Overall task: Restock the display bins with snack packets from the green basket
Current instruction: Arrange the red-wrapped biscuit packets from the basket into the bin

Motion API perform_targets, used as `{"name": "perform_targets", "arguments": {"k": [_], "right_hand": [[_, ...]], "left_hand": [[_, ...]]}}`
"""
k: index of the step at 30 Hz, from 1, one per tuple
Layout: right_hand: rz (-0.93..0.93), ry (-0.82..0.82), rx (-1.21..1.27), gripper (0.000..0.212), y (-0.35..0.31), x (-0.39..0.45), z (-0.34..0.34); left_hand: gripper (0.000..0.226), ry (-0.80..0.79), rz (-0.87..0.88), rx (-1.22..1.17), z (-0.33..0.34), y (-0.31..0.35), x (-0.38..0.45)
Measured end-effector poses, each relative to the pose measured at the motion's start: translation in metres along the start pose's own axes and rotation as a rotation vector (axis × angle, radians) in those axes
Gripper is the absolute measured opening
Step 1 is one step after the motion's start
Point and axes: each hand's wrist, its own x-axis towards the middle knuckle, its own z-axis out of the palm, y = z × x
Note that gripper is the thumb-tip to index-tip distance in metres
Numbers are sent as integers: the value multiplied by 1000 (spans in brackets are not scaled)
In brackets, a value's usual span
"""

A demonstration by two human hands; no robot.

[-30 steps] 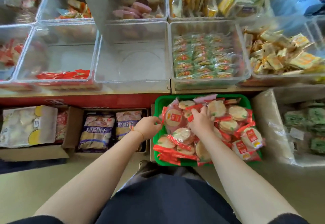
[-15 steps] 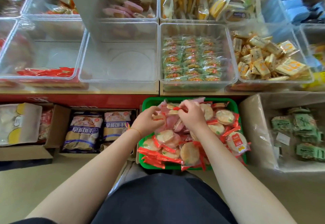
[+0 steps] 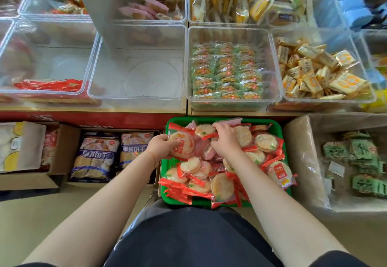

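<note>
Both arms reach into the green basket. The left hand grips a cracker packet; the right hand, fingers curled, seems to pinch another in the heap.

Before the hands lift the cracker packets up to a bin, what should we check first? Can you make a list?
1. Left hand holds a red cracker packet: ok.
2. Right hand has a firm hold on packets: cannot tell, fingers are buried in the pile.
3. Green basket still has packets: ok.
4. Empty clear bin has room: ok.
5. Bin with red packets has room: ok.
</note>
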Motion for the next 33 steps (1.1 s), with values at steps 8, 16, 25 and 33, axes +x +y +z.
{"name": "perform_targets", "arguments": {"k": [8, 16, 25, 33], "right_hand": [[-45, 203, -47, 27, -4, 17, 10], [93, 101, 803, 10, -32, 4, -19], [233, -71, 1114, 19, -106, -28, 3], [191, -400, 1146, 38, -276, -50, 92]], "left_hand": [[20, -47, -44, -88, 2, -9, 9], [19, -30, -99, -223, -24, -10, 7], [25, -167, 92, -169, -97, -9, -15], [38, -411, 253, -259, -259, -54, -22]]}}
